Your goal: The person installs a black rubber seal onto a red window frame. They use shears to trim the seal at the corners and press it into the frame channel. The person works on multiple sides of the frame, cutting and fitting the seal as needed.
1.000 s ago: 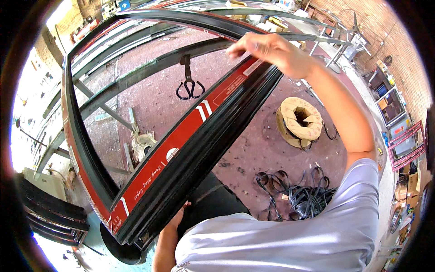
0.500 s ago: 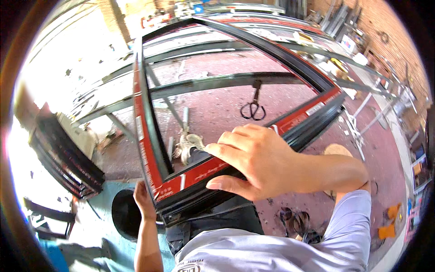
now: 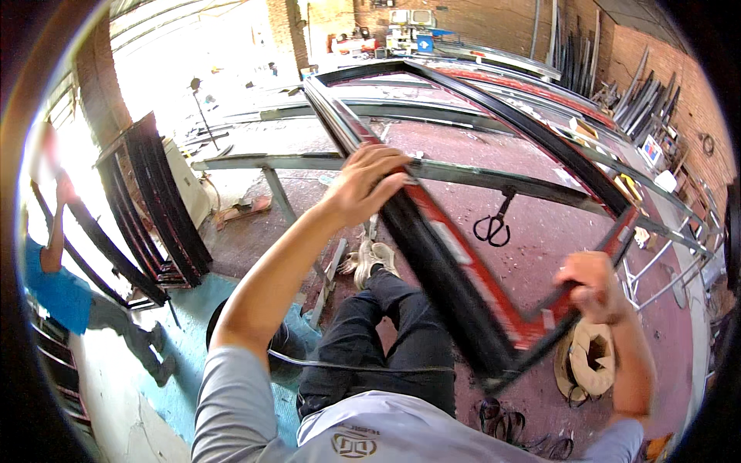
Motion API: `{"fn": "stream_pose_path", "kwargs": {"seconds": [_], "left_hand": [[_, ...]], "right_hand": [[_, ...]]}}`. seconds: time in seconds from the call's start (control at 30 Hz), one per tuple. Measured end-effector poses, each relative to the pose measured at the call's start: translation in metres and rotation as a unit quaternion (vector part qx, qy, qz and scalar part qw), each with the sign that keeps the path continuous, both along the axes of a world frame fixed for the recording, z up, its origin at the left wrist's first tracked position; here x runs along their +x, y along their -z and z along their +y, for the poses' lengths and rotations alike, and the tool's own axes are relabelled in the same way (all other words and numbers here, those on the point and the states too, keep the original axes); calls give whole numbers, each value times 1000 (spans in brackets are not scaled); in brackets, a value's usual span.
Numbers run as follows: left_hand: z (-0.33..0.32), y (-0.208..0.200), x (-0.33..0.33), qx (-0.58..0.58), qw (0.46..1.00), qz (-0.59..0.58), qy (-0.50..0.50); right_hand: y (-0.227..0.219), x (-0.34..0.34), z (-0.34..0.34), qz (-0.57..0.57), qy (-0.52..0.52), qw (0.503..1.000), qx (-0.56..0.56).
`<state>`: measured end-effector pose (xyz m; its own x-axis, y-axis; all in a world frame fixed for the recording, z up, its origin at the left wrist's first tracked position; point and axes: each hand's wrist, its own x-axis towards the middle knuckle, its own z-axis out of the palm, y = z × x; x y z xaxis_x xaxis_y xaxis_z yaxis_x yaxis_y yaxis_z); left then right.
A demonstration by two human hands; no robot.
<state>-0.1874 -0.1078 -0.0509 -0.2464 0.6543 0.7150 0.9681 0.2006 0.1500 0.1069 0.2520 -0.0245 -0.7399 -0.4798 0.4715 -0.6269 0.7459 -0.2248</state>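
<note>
A black window frame [image 3: 432, 266] with red film strips lies tilted, its far part over the metal rack. My left hand [image 3: 369, 179] is closed over its left bar, about midway along. My right hand [image 3: 593, 284] wraps around the near bar at the right and is somewhat blurred. The near corner of the frame juts out toward me above the floor, smeared by motion. Beyond the frame's opening, a pair of black-handled scissors [image 3: 505, 202] hangs from a rail [image 3: 451, 171] of the rack.
Several dark frames [image 3: 158, 208] stand upright at the left, beside a person in a blue shirt [image 3: 58, 270]. A roll of tan tape [image 3: 593, 359] lies on the floor by my right forearm. Long dark bars [image 3: 644, 108] lean on the far-right brick wall.
The window frame has swung round, its near corner now to the right. My left hand has gone from the near-left corner to the left bar; my right hand has shifted rightward along the near bar.
</note>
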Motion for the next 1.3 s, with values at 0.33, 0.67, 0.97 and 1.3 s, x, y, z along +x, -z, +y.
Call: {"fn": "stream_pose_path", "kwargs": {"seconds": [0.33,0.67,0.97,1.3], "left_hand": [[54,-15,-57,-134,990,33,29],[32,-18,-82,-177,980,3,-92],[57,-14,-28,-137,986,35,-85],[74,-11,8,-143,974,43,-172]], "right_hand": [[-34,114,24,-99,394,907,111],[27,75,-4,97,458,864,182],[28,73,130,141,404,878,215],[40,-5,233,128,386,886,222]]}}
